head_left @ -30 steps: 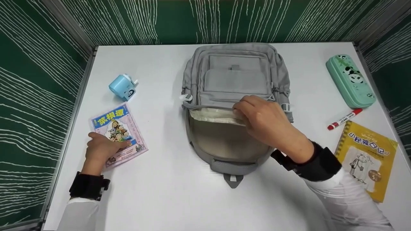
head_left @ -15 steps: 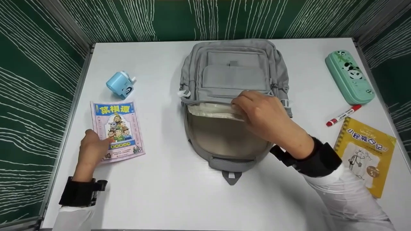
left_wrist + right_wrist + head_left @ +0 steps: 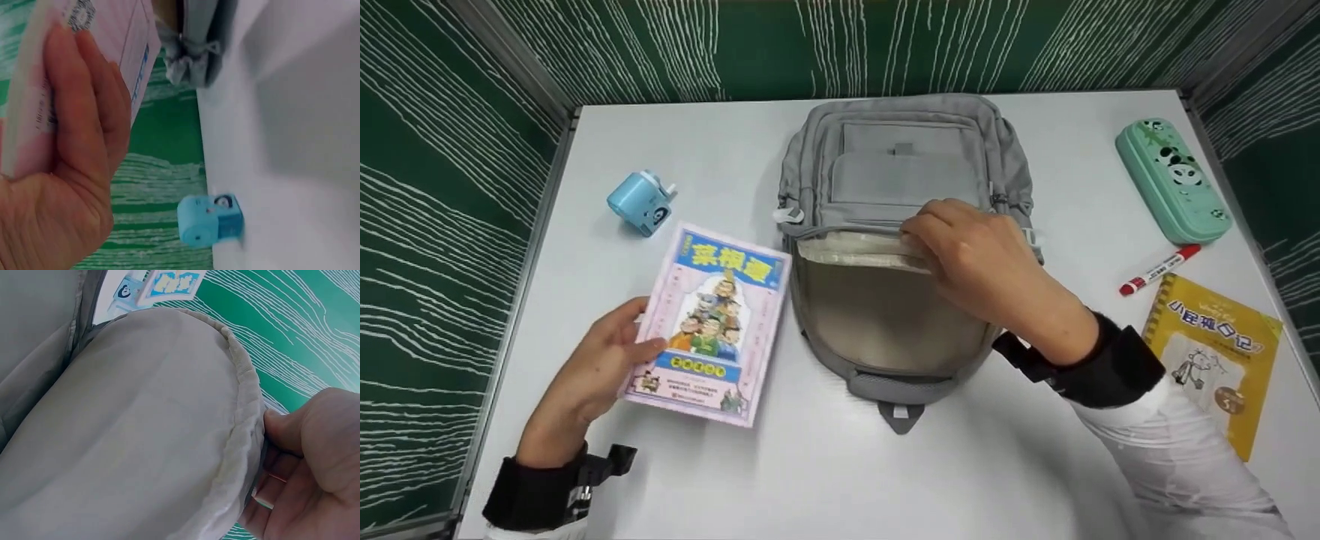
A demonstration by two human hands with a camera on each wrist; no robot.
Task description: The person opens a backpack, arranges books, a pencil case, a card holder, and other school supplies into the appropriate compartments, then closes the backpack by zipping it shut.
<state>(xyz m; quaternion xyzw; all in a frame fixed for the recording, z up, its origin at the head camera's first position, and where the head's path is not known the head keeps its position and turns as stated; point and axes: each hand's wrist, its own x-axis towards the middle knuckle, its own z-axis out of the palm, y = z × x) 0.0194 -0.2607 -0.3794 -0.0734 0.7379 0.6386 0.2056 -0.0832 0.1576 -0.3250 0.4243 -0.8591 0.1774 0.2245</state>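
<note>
My left hand (image 3: 604,367) grips a pink book (image 3: 720,322) with a blue title band and cartoon figures, raised over the table just left of the backpack. In the left wrist view the fingers (image 3: 76,95) lie across its back cover and the thumb is hidden. A grey backpack (image 3: 911,180) lies at the table's middle, its main compartment gaping toward me. At the opening, my right hand (image 3: 979,266) pinches the edge of the front panel and holds it up. From the right wrist view, the pale lining (image 3: 140,416) shows, with that hand at its rim.
A blue pencil sharpener (image 3: 641,202) stands at the left. Along the right side are a green panda pencil case (image 3: 1174,180), a red marker (image 3: 1159,270) and a yellow spiral-bound book (image 3: 1215,360). Green walls with white streaks surround the white table (image 3: 840,480).
The pink book has come up off the table in my left hand and moved right, toward the backpack. My right hand keeps holding the backpack's edge.
</note>
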